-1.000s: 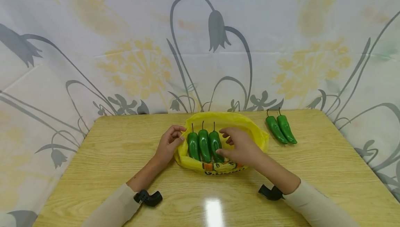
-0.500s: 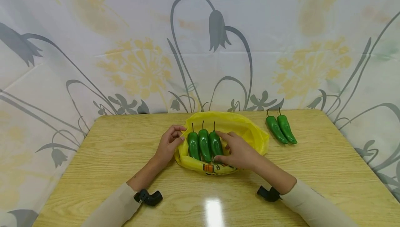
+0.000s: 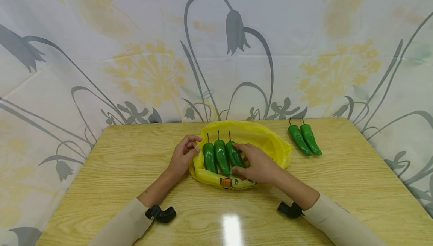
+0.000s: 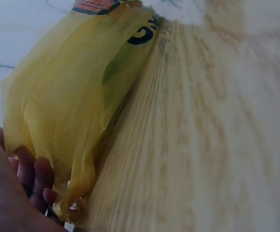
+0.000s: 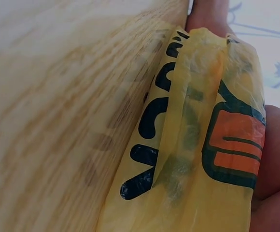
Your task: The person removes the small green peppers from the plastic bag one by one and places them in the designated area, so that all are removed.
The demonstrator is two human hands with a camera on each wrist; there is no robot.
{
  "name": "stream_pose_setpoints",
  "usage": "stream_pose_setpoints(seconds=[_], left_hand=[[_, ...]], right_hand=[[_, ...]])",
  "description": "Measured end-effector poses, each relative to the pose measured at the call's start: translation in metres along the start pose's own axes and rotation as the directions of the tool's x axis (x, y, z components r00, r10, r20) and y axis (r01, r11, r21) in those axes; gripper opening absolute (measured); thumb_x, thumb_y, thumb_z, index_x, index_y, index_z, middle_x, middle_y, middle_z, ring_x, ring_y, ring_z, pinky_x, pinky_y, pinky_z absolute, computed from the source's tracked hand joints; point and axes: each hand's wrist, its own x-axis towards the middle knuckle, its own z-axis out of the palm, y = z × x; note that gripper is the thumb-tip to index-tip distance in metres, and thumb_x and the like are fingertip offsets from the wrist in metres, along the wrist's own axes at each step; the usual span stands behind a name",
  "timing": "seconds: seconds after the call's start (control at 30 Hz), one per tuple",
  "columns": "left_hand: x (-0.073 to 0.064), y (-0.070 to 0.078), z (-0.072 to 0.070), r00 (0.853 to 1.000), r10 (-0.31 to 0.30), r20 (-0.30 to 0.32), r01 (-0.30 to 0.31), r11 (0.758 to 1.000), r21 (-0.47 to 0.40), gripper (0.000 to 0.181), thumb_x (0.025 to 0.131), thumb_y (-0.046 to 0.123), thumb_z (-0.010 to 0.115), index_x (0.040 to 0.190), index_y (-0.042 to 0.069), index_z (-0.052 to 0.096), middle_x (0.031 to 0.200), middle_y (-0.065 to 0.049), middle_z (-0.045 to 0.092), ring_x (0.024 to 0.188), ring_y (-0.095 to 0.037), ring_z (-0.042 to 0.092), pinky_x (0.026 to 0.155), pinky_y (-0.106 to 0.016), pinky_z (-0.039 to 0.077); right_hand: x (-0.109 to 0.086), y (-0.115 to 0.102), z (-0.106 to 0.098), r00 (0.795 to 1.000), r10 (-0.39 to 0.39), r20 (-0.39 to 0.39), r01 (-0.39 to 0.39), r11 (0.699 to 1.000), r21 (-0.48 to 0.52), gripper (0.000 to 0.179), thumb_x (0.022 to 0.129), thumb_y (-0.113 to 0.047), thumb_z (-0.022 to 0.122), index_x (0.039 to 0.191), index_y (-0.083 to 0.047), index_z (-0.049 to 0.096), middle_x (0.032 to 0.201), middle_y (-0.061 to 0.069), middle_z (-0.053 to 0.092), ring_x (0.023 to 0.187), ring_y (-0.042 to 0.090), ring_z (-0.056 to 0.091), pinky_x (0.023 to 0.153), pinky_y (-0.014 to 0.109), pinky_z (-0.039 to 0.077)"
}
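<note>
Leaning within the yellow bag [image 3: 245, 126], the right-hand pepper [image 3: 234, 154] has its long axis slanted: its stem points to the bag's far rim and slightly left, its tip to the near rim and right. It lies around the middle of the bag, to the left of the right hand [image 3: 258, 165], whose bent forefinger touches its upper side while the thumb is at its lower end; the hand is curled round it.

The middle pepper [image 3: 221, 156] and the left-hand pepper [image 3: 209, 158] lie to its left inside the bag, closer to straight, stems also toward the far rim. At the bag's left rim, the left hand [image 3: 185, 154] pinches the plastic between thumb and fingers, and the left-hand pepper is just to that hand's right.

On the desk [image 3: 135, 155], right of the bag and near it, two loose peppers [image 3: 310, 139] lie side by side, stems pointing away from the person, tips slanting right. The bag's printed side [image 5: 183, 125] faces the person. Behind the bag hangs a flowered cloth [image 3: 209, 31].
</note>
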Motion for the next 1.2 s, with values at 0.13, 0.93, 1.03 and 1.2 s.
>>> stream_pose_setpoints(seconds=[0.13, 0.93, 1.03, 1.2], left_hand=[[0.000, 0.001, 0.000, 1.000, -0.005, 0.003, 0.005, 1.000, 0.000, 0.028, 0.103, 0.001, 0.056, 0.130, -0.009, 0.057, 0.085, -0.003, 0.059, 0.073, -0.010, 0.054, 0.071, -0.022, 0.048], [0.000, 0.000, 0.001, 1.000, 0.006, 0.009, -0.007, 1.000, 0.018, 0.028, 0.103, 0.002, 0.057, 0.129, -0.008, 0.058, 0.084, -0.002, 0.059, 0.072, -0.011, 0.052, 0.072, -0.023, 0.046], [0.000, 0.000, 0.001, 1.000, 0.012, 0.011, -0.012, 1.000, 0.017, 0.027, 0.103, 0.001, 0.057, 0.129, -0.009, 0.058, 0.085, -0.003, 0.059, 0.072, -0.011, 0.052, 0.072, -0.023, 0.047], [0.000, 0.000, 0.000, 1.000, 0.010, 0.008, -0.010, 1.000, 0.009, 0.027, 0.104, 0.001, 0.056, 0.128, -0.010, 0.058, 0.085, -0.003, 0.058, 0.073, -0.011, 0.053, 0.072, -0.023, 0.047]], right_hand=[[0.000, 0.000, -0.001, 1.000, 0.006, -0.003, -0.006, 1.000, 0.020, 0.073, 0.094, -0.023, 0.082, 0.154, 0.001, 0.049, 0.132, 0.018, 0.066, 0.096, 0.021, 0.068, 0.080, 0.037, 0.060], [-0.004, 0.004, -0.004, 0.996, 0.088, -0.035, -0.089, 0.995, -0.054, 0.051, 0.093, -0.020, 0.080, 0.133, 0.006, 0.065, 0.118, 0.017, 0.064, 0.102, 0.030, 0.064, 0.089, 0.049, 0.056], [-0.005, 0.003, -0.007, 0.993, 0.114, -0.020, -0.115, 0.992, -0.060, 0.051, 0.090, -0.017, 0.081, 0.133, 0.005, 0.065, 0.116, 0.017, 0.064, 0.101, 0.030, 0.065, 0.089, 0.049, 0.057], [-0.005, 0.001, -0.010, 0.991, 0.132, 0.004, -0.132, 0.989, -0.069, 0.053, 0.088, -0.015, 0.082, 0.135, 0.004, 0.065, 0.117, 0.018, 0.064, 0.101, 0.032, 0.065, 0.088, 0.049, 0.057]])
